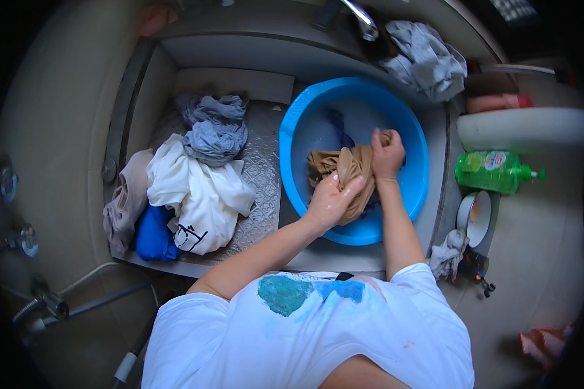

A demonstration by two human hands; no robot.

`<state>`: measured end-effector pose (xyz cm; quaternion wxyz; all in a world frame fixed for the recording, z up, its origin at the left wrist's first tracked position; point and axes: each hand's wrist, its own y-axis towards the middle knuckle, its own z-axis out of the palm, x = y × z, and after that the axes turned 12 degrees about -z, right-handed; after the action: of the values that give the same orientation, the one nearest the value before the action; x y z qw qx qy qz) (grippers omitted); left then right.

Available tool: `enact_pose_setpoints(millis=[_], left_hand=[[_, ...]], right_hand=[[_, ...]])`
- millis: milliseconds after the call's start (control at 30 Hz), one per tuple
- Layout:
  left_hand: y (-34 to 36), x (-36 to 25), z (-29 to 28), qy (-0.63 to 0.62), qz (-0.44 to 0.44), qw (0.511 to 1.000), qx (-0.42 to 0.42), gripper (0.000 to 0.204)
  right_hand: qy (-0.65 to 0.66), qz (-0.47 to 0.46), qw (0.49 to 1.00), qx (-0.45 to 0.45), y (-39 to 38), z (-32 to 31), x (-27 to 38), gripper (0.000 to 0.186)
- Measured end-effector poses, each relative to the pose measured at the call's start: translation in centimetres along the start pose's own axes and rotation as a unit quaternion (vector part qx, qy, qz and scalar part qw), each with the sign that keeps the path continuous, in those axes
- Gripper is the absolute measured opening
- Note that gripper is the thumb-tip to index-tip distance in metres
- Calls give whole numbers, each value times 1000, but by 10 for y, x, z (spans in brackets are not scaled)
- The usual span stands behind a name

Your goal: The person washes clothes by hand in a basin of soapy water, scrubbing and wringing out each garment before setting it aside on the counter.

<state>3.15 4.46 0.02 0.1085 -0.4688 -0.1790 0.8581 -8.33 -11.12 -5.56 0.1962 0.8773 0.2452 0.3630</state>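
Observation:
A round blue basin point(291, 133) of cloudy water stands in the right part of a sink. Both hands are inside it on a wet tan garment point(353, 163), bunched up so that its kind cannot be told. My left hand point(333, 201), wet, grips the near left side of the cloth. At the far right side my right hand point(388, 154) is closed round another fold, with a bit of tan showing above the fingers. Behind the garment, a dark blue cloth point(339, 126) lies partly under the water.
Left of the basin lie a white garment point(201, 194), grey cloth point(215, 135), a blue cloth point(154, 233) and a beige one point(128, 201). A faucet point(363, 23) and grey cloth point(428, 59) are behind. A green pump bottle point(490, 172) and white bowl point(477, 217) sit right.

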Motion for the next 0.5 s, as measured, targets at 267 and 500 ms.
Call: enact_pose_setpoints(millis=[267, 500], left_hand=[[9, -13, -46, 202, 132, 932, -271, 51], [11, -15, -48, 34, 57, 978, -198, 46]], right_hand=[[131, -34, 985, 107, 4, 1, 41, 43], [-240, -71, 869, 427, -36, 68, 43, 39]])
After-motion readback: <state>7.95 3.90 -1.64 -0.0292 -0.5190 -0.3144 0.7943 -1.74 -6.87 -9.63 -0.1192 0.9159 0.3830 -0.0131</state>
